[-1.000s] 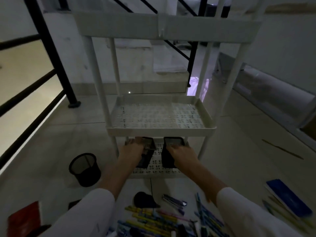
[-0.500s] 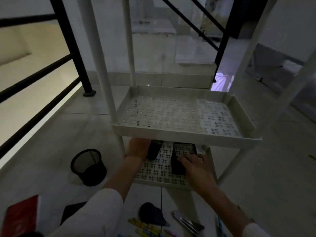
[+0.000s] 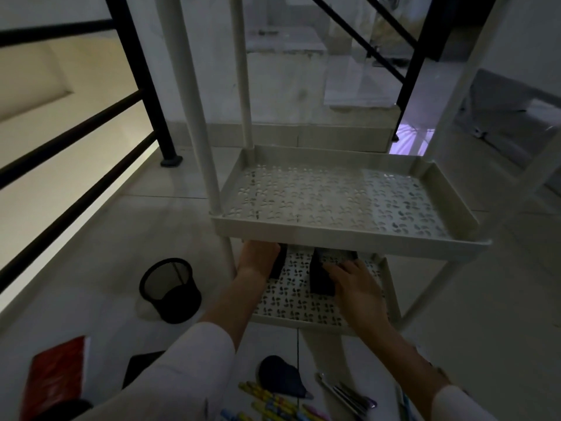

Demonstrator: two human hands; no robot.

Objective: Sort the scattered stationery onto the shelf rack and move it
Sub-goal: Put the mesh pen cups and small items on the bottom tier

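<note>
The white plastic shelf rack stands on the floor in front of me. Two black square pen holders stand on its perforated bottom tray, partly hidden under the middle tray. My left hand grips the left holder by its side; its fingertips are hidden beneath the middle tray. My right hand holds the right holder, with the fingers lying over its top and side. The middle tray holds nothing.
A round black mesh cup stands on the floor left of the rack. Near me lie a red notebook, a flat black item, a dark curved object, coloured pens and metallic tools. A black railing runs at the left.
Both hands have pushed the two black holders further back on the bottom tray, under the middle tray. My view has moved closer and lower.
</note>
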